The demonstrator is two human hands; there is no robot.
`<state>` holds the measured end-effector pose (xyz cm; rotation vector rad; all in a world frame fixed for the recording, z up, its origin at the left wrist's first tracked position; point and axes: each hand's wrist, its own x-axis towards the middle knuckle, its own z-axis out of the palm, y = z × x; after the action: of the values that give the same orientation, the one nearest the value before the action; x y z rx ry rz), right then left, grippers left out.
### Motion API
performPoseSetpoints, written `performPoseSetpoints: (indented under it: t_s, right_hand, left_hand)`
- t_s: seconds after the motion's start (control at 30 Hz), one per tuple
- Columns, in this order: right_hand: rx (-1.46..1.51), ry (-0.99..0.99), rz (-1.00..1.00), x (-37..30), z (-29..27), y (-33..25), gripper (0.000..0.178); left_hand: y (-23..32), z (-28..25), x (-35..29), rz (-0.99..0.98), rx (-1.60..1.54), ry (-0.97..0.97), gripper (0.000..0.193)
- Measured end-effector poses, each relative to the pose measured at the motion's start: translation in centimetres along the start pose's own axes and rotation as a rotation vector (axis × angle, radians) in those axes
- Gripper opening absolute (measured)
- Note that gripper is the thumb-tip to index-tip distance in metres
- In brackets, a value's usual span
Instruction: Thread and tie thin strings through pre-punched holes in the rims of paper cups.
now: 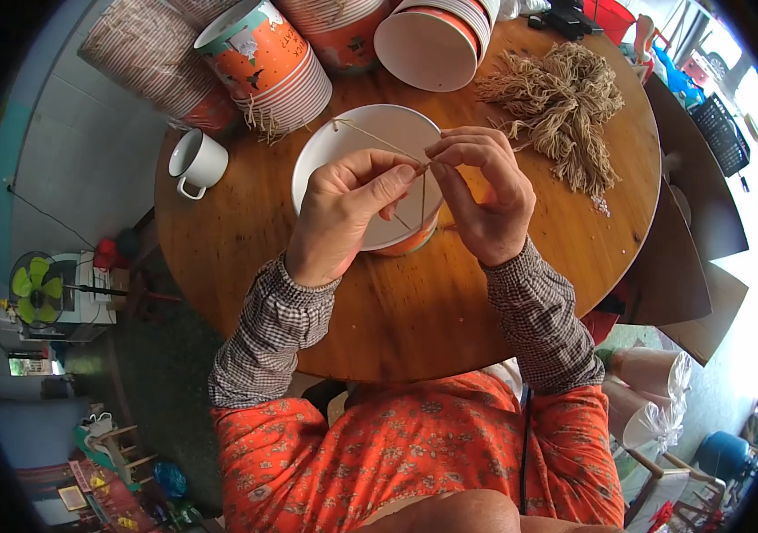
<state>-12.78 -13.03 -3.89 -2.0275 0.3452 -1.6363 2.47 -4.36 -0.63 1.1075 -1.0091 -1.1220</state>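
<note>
A white-lined paper bucket (315, 160) with an orange outside stands on the round table, its mouth facing up. Thin tan string (370, 134) runs from the far part of its rim to my fingers, and more strands drop from there toward the bucket. Over the bucket's mouth, my left hand (352, 200) pinches the string between thumb and forefinger. Close against it, my right hand (488, 191) pinches the same string with thumb and fingertips. Whether a knot lies between the fingertips is too small to make out.
Stacked orange paper buckets (263, 75) line the table's far edge, some tilted. A white enamel mug (199, 163) stands at the left. To the right lies a heap of tan strings (566, 115). Cardboard (677, 231) leans beyond the wooden table's (379, 329) right edge.
</note>
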Motion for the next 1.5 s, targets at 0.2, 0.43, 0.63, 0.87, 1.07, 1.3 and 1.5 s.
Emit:
performPoseSetpoints:
  t_s: [0.2, 0.43, 0.63, 0.87, 1.07, 1.3, 1.5]
  right_hand:
    - [-0.103, 0.047, -0.030, 0.0, 0.0, 0.7, 0.017]
    - [-0.185, 0.078, 0.010, -0.5, 0.4, 1.2, 0.017]
    - [0.094, -0.152, -0.026, 0.1, 0.0, 1.3, 0.013]
    - [0.101, -0.164, 0.133, -1.0, 0.6, 0.5, 0.008]
    - [0.135, -0.213, 0.176, -1.1, 0.6, -0.4, 0.012]
    - [0.014, -0.214, 0.014, -0.4, 0.1, 0.4, 0.020]
    - [-0.101, -0.122, -0.038, -0.2, 0.3, 0.3, 0.019]
  left_hand:
    - [0.5, 0.6, -0.6, 0.016, 0.192, 0.012, 0.017]
    - [-0.8, 1.2, -1.4, 0.593, 0.918, 0.100, 0.006]
    - [-0.2, 0.0, -1.4, 0.746, 0.983, -0.069, 0.011]
    - [0.8, -2.7, -0.9, 0.579, 1.005, 0.053, 0.011]
    - [-0.4, -1.7, -0.5, 0.698, 1.044, -0.014, 0.010]
    - [-0.3, -1.7, -0.9, 0.674, 1.009, 0.056, 0.006]
    - [-1.1, -2.4, -1.3, 0.756, 1.069, 0.143, 0.005]
